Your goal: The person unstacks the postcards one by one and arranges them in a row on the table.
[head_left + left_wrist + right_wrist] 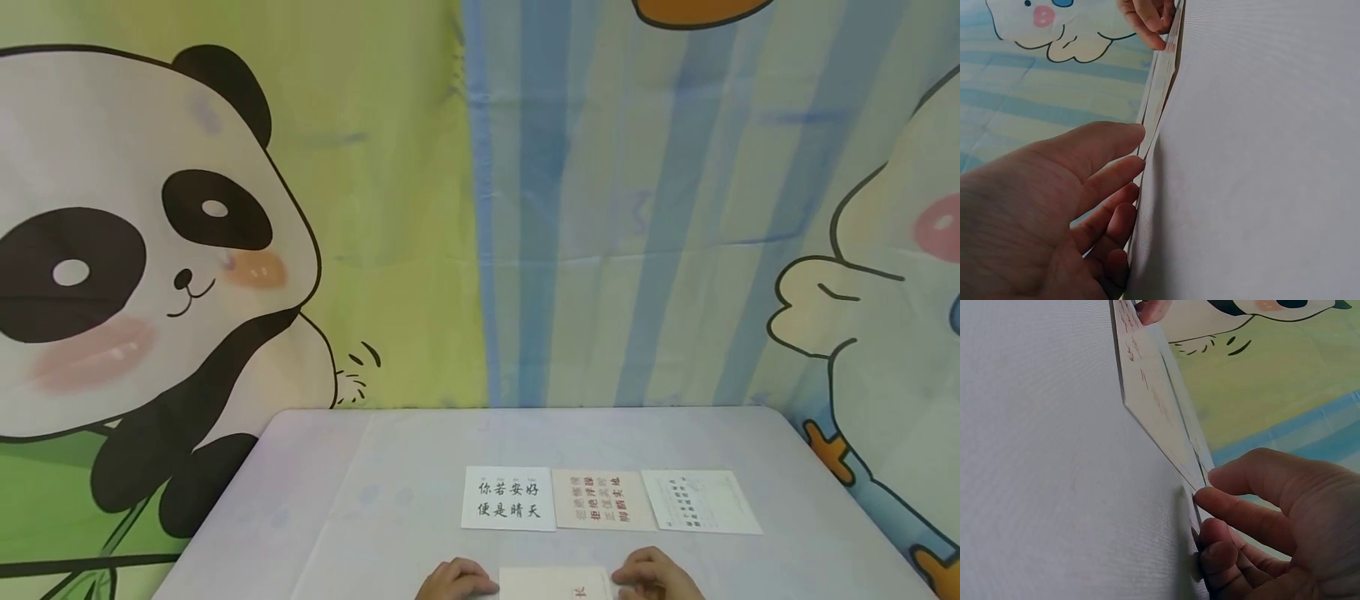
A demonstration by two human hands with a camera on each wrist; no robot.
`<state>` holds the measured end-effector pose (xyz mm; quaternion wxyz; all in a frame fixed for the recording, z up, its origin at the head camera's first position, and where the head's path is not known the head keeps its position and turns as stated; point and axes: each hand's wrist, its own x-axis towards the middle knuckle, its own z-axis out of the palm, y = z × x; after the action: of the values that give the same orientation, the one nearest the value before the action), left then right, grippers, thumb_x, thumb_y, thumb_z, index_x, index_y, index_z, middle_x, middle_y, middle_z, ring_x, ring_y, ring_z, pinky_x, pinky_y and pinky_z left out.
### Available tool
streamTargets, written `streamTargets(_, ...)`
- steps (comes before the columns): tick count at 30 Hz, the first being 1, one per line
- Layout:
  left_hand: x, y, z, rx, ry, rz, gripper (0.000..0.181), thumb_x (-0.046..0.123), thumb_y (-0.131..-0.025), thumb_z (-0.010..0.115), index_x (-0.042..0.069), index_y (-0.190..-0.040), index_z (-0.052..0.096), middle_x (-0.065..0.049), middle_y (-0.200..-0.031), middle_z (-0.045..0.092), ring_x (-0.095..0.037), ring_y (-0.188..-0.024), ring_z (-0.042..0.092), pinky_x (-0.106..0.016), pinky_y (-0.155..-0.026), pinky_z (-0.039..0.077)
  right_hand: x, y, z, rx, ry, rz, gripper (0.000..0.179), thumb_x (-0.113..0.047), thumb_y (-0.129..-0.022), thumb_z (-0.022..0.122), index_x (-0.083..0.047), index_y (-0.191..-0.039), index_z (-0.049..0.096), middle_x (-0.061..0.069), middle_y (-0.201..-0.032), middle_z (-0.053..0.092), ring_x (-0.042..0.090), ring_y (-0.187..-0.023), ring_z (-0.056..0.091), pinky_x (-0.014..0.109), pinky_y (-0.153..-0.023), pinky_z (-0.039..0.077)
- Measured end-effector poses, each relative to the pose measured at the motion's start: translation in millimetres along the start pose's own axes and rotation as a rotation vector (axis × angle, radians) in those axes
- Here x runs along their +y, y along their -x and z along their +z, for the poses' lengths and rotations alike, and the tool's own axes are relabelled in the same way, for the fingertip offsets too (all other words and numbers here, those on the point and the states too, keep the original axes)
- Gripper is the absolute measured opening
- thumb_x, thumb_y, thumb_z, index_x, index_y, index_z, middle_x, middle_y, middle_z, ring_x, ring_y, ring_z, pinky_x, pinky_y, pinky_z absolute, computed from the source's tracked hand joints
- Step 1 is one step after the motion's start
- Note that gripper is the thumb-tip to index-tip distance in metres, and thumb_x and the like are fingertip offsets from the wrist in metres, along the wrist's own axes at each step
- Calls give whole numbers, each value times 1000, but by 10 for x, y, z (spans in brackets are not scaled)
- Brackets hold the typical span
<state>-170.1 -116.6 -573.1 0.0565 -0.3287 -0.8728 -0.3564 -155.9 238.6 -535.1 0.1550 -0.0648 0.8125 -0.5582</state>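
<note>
A cream card (551,584) with reddish characters lies at the near edge of the head view, its lower part cut off by the frame. Beside its left edge rests my left hand (457,579), the index fingertip close to the card. My right hand (657,575) is at the card's right side. In the right wrist view, that hand's thumb and index fingertips are by a corner of the card (1154,403); whether they touch it is hard to tell. Both hands rest low on the table, their other fingers loosely bent.
Behind the hands, three cards lie side by side: a white card (509,498) with black characters, a pinkish card (603,500) with red ones, and a pale card (702,502) with small print. They lie on a table with a white cloth (390,500). A cartoon-printed curtain (405,208) hangs behind.
</note>
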Motion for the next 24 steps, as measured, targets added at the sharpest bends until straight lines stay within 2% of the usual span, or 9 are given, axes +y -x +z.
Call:
streamTargets(4,-63,-10,35,32,-1,59,21,34,-87,72,18,-100,75,12,-97,58,0,-87,48,-21,-68,42,25,8,1,-25,-55,-24,35,-20,-90,69,12,-104,66,7,-104,47,8,-75,48,21,-64,46)
streamTargets(9,-60,-20,34,19,40,28,21,33,-87,72,18,-101,76,13,-97,57,1,-87,47,-22,-68,41,47,5,15,-64,-98,-54,40,-23,-92,66,13,-108,64,7,-105,46,7,-76,49,21,-65,46)
streamTargets(15,-8,-37,0,1,76,-3,21,31,-87,72,16,-100,76,12,-96,56,1,-86,46,-24,-67,41,80,-13,3,-78,-127,-37,45,-26,-92,67,15,-110,63,7,-106,48,8,-80,52,22,-68,49)
streamTargets(18,20,-31,-11,-11,118,-43,21,30,-87,73,14,-100,76,13,-96,56,1,-86,46,-25,-68,42,90,-14,-1,-84,-133,-24,47,-26,-91,67,16,-111,62,7,-104,48,10,-81,52,22,-68,48)
streamTargets(24,98,-3,-29,-16,255,-182,24,32,-87,73,15,-103,76,17,-99,55,1,-90,46,-28,-73,43,56,-21,1,-91,-147,-22,42,-20,-92,66,17,-113,61,6,-104,49,10,-81,53,23,-68,49)
